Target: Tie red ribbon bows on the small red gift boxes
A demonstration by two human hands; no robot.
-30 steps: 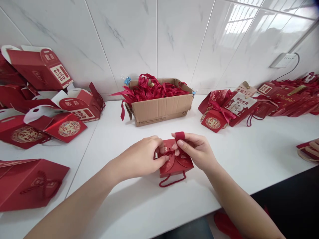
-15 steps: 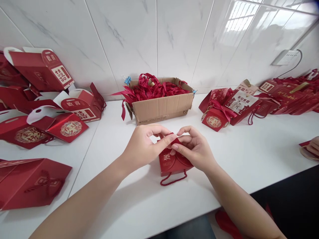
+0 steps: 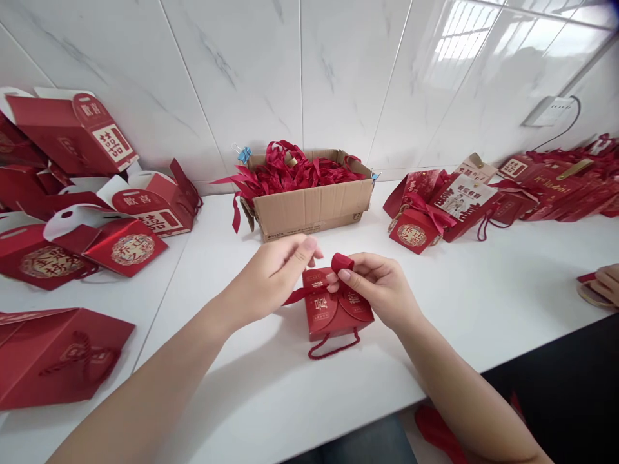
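A small red gift box with gold lettering and a twisted cord handle lies on the white table in front of me. Across its top runs a red ribbon, one tail reaching left beneath my left hand. My right hand pinches a loop of that ribbon between thumb and fingers, just above the box. Up and to the left of the box is my left hand, thumb raised and fingers loosely curved, with no ribbon seen in it. Its fingertips are partly hidden behind the thumb.
A cardboard box full of red ribbons stands by the tiled wall. Red gift boxes are piled at left, and a larger red box sits nearer. More decorated boxes stand at right. Another person's hand shows at the right edge.
My left hand has come away from the ribbon and moved left. The ribbon loop and left tail now show, with the loop still in my right hand.
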